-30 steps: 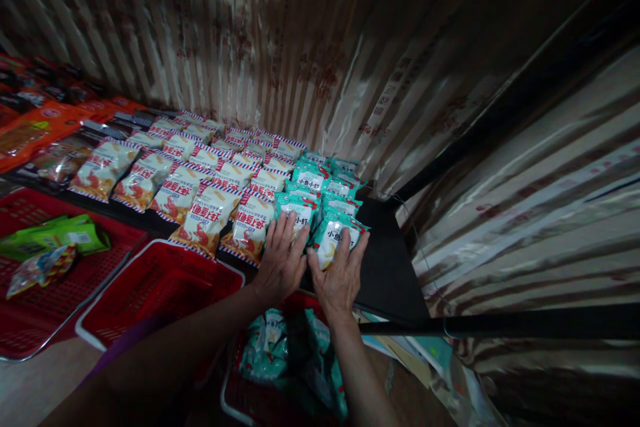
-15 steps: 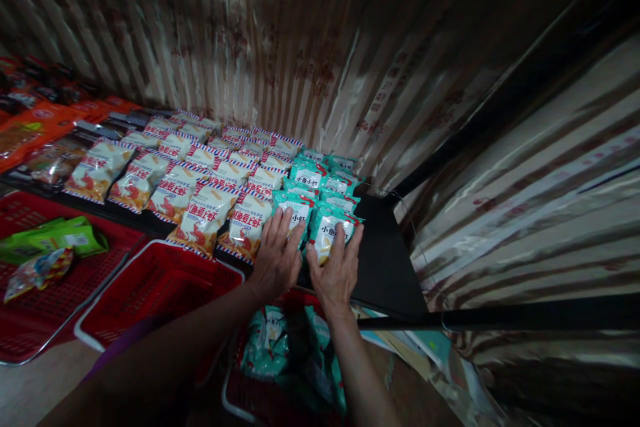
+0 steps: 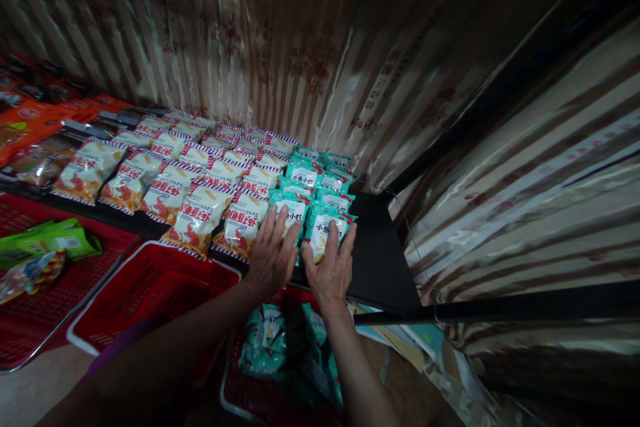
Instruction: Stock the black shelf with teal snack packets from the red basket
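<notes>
My left hand (image 3: 273,253) lies flat, fingers stretched, on the front teal snack packet (image 3: 290,208) at the near edge of the dark shelf (image 3: 377,260). My right hand (image 3: 330,267) rests beside it on the neighbouring teal packet (image 3: 325,227), fingers spread over its front. Both hands press on the packets and grip nothing. More teal packets (image 3: 313,173) stand in two rows behind them. To the left run rows of white snack packets with red lettering (image 3: 197,213).
A red basket (image 3: 145,287) sits under my left forearm, and another one (image 3: 270,353) below my hands holds more teal packets. A third red basket (image 3: 30,293) at left holds green bags. Striped shiny sheeting walls the back and right. A black bar (image 3: 500,312) crosses at right.
Both hands have stayed on the front teal packets, shifting slightly left and down in the picture as the view moved. The packets look pushed a little further back into line.
</notes>
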{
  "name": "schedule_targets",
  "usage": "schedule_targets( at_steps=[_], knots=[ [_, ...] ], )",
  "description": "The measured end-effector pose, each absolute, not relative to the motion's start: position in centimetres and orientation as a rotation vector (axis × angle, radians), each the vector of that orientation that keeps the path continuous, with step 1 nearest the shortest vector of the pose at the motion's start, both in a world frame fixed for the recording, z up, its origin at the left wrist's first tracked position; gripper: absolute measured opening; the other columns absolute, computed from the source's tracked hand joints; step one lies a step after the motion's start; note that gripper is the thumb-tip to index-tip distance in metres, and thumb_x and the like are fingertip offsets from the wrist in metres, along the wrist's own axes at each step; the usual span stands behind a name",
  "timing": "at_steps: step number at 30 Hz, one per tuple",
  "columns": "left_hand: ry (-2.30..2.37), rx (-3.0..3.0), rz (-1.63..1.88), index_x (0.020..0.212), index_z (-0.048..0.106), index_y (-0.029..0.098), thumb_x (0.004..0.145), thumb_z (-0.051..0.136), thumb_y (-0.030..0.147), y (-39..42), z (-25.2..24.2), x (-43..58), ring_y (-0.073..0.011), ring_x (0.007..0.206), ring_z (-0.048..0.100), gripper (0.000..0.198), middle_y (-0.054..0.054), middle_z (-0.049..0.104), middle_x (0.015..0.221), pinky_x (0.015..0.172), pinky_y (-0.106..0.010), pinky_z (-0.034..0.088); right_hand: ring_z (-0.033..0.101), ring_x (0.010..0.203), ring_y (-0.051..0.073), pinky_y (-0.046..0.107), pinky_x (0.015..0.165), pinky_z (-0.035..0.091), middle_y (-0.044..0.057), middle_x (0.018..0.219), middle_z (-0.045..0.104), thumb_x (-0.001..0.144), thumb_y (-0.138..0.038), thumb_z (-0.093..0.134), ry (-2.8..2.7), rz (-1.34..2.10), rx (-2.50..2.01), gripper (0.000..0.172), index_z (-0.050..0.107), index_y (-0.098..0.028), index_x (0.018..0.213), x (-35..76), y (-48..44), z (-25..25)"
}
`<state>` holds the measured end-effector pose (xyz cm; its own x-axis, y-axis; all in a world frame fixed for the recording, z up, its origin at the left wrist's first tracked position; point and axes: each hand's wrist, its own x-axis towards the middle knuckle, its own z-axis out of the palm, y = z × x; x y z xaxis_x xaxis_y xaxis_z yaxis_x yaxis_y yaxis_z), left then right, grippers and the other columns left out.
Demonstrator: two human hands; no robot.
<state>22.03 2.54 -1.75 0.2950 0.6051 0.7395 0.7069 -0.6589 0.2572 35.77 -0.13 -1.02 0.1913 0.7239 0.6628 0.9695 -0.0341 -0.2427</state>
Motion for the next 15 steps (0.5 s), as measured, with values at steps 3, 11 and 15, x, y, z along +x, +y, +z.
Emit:
schedule_targets(
  at_steps=[3,11,15],
  knots=[
    [-1.245,-2.423,-1.322,0.137,0.037,0.013,0.086,0.049,0.018,2.42,-1.88,22.26,-0.0356,0.143,0.003,0.053,-0.019,0.012,0.155,0.109,-0.059,0.027,0.039,0.130,0.037,0.048,0.090,0.046,0.023,0.152,0.017,0.085,-0.051,0.050,-1.592,-0.472,-1.815,0.068,0.034,-0.016,0.140,35.83,-0.23,-0.99],
    [-1.222,-2.462,-1.327,0.139,0.032,0.013,0.086,0.047,0.018,2.80,-1.81,22.36,-0.0343,0.143,0.005,0.055,-0.018,0.013,0.154,0.109,-0.058,0.027,0.043,0.127,0.036,0.048,0.092,0.045,0.024,0.152,0.015,0.086,-0.051,0.047,-1.590,-0.444,-1.871,0.067,0.034,-0.014,0.141,35.79,-0.10,-1.06],
    [-1.224,-2.464,-1.317,0.141,0.029,0.014,0.087,0.045,0.017,2.82,-1.70,22.33,-0.0340,0.143,0.004,0.056,-0.017,0.013,0.155,0.109,-0.059,0.028,0.045,0.125,0.037,0.050,0.091,0.045,0.024,0.152,0.014,0.087,-0.051,0.046,-1.583,-0.425,-1.899,0.067,0.032,-0.015,0.142,35.67,0.03,-1.01]
  ],
)
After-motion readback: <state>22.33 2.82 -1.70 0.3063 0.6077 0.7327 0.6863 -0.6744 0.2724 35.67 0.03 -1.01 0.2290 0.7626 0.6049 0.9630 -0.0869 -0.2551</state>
